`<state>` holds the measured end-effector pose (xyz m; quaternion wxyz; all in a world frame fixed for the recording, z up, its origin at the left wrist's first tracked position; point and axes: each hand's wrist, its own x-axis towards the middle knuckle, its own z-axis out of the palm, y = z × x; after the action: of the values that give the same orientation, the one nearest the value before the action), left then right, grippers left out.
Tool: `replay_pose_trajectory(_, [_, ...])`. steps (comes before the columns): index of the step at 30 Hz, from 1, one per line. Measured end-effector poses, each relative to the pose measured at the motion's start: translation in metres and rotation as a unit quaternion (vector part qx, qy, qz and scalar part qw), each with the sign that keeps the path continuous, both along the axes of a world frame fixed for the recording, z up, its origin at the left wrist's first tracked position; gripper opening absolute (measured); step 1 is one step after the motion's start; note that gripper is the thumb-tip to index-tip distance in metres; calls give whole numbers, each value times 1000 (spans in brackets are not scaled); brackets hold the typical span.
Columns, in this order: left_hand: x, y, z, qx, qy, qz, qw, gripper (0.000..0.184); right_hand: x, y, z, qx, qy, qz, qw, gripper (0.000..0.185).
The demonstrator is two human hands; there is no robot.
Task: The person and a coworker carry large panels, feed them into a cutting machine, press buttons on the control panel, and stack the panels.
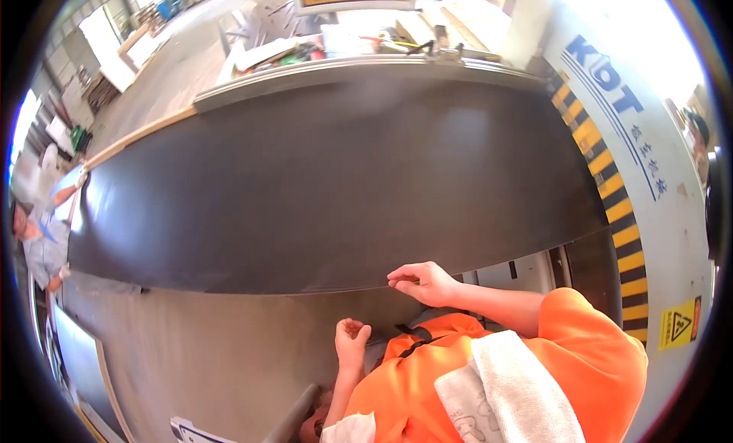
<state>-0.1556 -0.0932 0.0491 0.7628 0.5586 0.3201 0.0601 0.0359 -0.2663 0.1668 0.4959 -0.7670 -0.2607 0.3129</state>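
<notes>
A large dark panel (336,183) spans the machine table in front of me. My right hand (424,283) is at its near edge, fingers bent and fingertips drawn together into a pinch. Whether anything thin is between those fingertips, or whether they touch the panel, I cannot make out. Lower and to the left, my left hand (351,339) is raised in front of my body, apart from the panel. Its fingers are loosely curled, the thumb stands away from them, and it holds nothing visible.
A co-worker (44,244) has both hands at the panel's far left end. A metal fence (366,64) runs along the back edge. On the right stands a machine housing (657,214) with yellow-black striping (611,185). More boards (84,359) lean at lower left.
</notes>
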Motion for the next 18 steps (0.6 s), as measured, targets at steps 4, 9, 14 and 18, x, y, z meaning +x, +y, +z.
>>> replay_pose_trajectory(4, [47, -45, -9, -119, -3, -20, 993, 49, 31, -63, -1, -2, -46, -26, 999, 27])
replay_pose_trajectory(9, [101, -143, -3, -284, -12, 19, 958, 47, 87, -180, -20, 13, -63, -130, 989, 26])
replay_pose_trajectory(14, [139, -221, -4, -359, -26, 89, 929, 40, 152, -291, -27, 6, -110, -258, 960, 25])
replay_pose_trajectory(18, [155, -227, 8, -334, -11, 169, 927, 38, 194, -369, -41, -75, -240, -366, 896, 26])
